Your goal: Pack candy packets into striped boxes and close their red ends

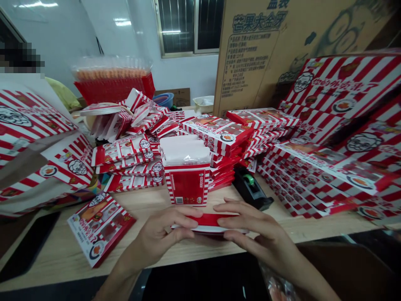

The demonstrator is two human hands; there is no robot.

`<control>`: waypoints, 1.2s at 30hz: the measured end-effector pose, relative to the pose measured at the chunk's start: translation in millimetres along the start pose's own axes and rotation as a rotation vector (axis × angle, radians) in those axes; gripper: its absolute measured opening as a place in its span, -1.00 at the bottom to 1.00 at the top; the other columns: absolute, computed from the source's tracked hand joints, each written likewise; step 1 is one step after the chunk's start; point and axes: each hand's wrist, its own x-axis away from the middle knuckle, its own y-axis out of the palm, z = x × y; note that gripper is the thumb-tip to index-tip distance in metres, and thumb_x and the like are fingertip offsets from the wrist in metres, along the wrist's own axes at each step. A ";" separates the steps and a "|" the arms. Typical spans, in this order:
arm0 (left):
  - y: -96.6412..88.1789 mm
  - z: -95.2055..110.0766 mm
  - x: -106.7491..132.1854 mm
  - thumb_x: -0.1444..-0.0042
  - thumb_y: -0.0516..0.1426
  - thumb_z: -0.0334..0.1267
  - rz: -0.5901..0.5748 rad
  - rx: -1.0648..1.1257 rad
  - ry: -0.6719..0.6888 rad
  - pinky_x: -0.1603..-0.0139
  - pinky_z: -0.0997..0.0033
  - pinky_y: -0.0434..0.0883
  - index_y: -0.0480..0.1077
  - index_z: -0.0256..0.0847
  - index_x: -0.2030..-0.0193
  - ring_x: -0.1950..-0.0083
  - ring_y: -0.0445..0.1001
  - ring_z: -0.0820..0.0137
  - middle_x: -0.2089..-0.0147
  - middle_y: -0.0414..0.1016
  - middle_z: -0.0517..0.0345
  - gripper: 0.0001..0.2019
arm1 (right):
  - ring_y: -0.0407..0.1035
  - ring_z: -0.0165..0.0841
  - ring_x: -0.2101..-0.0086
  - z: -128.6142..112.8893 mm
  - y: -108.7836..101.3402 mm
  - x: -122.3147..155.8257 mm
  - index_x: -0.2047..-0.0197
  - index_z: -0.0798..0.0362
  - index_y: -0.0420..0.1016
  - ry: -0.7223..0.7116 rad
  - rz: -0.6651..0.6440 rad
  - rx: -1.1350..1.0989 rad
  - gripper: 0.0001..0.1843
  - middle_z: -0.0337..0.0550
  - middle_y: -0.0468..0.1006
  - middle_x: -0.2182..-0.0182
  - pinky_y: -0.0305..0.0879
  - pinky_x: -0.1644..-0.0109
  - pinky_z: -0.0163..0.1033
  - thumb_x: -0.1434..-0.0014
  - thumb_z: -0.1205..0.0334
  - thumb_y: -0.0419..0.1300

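Two hands pinch a slim red-and-white cardboard box [208, 223] over the near edge of a pale wooden surface [297, 230].
The left hand [164, 223] and right hand [258, 221] grip its opposite ends, fingers above, thumbs on the near side; whether it touches the surface is unclear. Left of them lies a flat red-and-white printed carton [100, 230]; just beyond stands an upright red box with striped edges [187, 184], then a black tape dispenser [252, 188] to its right, with stacked striped cartons [219, 133] behind.
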 end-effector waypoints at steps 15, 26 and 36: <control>14.4 -16.4 12.7 -0.19 0.09 -0.36 0.194 -0.212 0.104 0.08 0.40 0.48 0.51 -0.12 0.15 0.05 0.53 0.34 0.08 0.56 0.02 -0.82 | 0.44 -0.21 0.13 67.4 -44.1 19.3 0.40 -0.01 0.63 0.517 0.548 -0.059 -0.70 -0.07 0.60 0.19 0.37 0.08 -0.16 -0.01 -0.06 0.25; 31.3 -19.0 17.0 -0.17 0.10 -0.41 0.159 -0.260 0.107 -0.02 0.53 0.40 0.42 -0.10 0.10 -0.03 0.47 0.45 -0.01 0.49 0.09 -0.81 | 0.44 -0.31 0.46 129.5 -65.5 71.6 0.47 0.07 0.56 0.846 0.523 -0.223 -0.45 -0.07 0.59 0.44 0.39 0.36 -0.20 0.32 -0.28 0.31; 45.9 -8.6 8.0 -0.13 0.14 -0.44 0.201 -0.364 0.106 0.08 0.57 0.44 0.40 -0.12 0.13 0.10 0.50 0.49 0.09 0.46 0.14 -0.81 | 0.37 -0.31 0.55 155.5 -34.2 102.9 0.62 0.03 0.36 0.996 0.561 0.057 -0.60 -0.22 0.41 0.70 0.32 0.39 -0.21 0.00 -0.10 0.20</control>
